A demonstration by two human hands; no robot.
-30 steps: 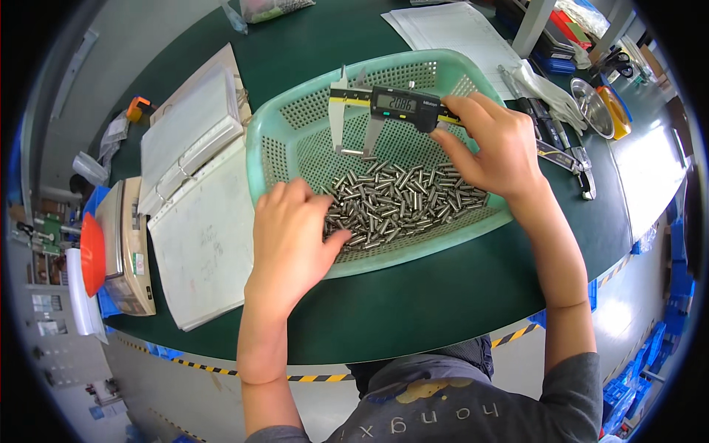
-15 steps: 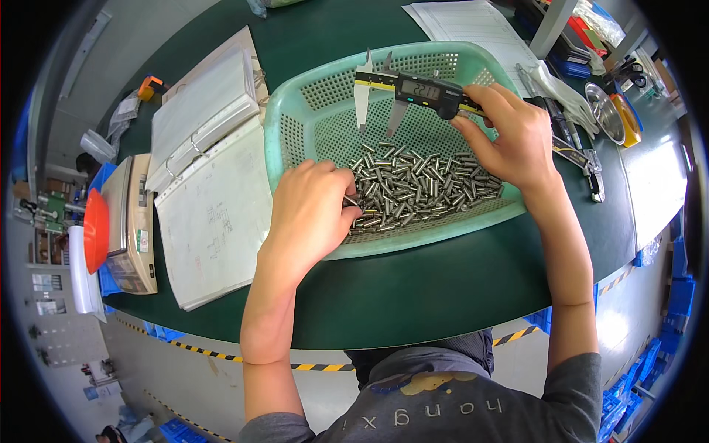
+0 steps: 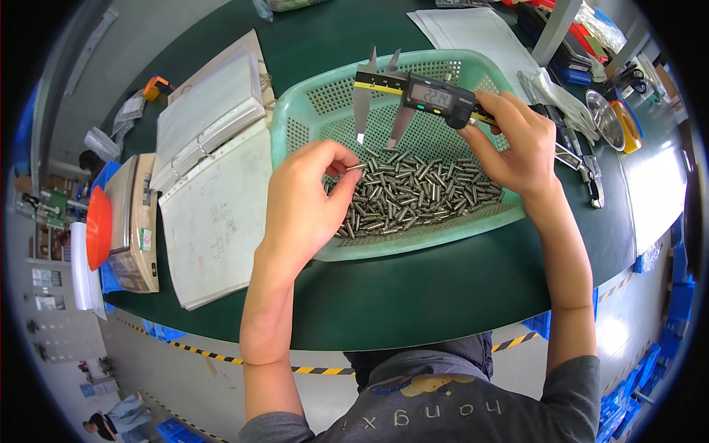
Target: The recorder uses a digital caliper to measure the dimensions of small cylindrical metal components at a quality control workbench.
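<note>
My right hand (image 3: 517, 144) grips a digital caliper (image 3: 436, 98) by its body and slide, above a green perforated plastic basket (image 3: 413, 249). The caliper's jaws point down, parted, with nothing between them. In my left hand (image 3: 306, 196), a small metal pin (image 3: 356, 167) is pinched between thumb and fingertips, just left of the jaws and apart from them. Below both hands, a heap of short steel pins (image 3: 421, 193) covers the basket's floor.
Left of the basket lies an open ring binder (image 3: 214, 214), with a weighing scale (image 3: 140, 229) and an orange bowl (image 3: 98, 227) beyond. On the right are a second caliper (image 3: 591, 173), a white glove (image 3: 565, 103) and a metal bowl (image 3: 605, 118). Papers (image 3: 473, 37) lie behind.
My left hand has risen out of the heap with a pin in its fingers, toward the caliper. The jaws have spread slightly wider. The basket has shifted a little.
</note>
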